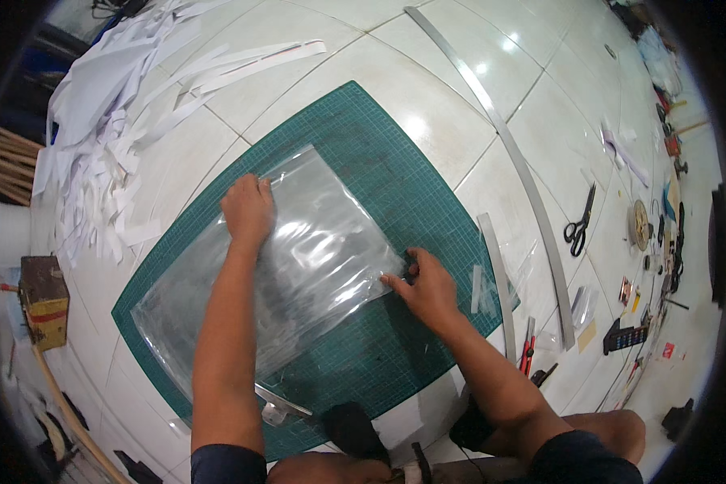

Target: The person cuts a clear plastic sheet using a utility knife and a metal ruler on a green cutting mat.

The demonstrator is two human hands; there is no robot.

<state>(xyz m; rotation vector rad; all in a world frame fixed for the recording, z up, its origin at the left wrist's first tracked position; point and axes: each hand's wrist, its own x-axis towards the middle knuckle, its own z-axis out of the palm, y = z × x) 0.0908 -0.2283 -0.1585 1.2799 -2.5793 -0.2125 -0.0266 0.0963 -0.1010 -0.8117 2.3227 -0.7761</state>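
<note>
Plastic sheet (319, 230): clear, glossy, roughly rectangular. Surface rippled, bright highlights toward right end. Lies mostly flat, long axis slanting lower left to upper right, on green mat (403, 153).

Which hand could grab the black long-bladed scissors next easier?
Probably the right hand: it is nearer the scissors, at the right corner of the clear plastic sheeting. The left hand is farther, at the sheeting's upper-left edge.

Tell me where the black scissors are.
In the head view, the black scissors lie on the tiled floor at right, just right of the long metal strip, off the green mat.
</note>
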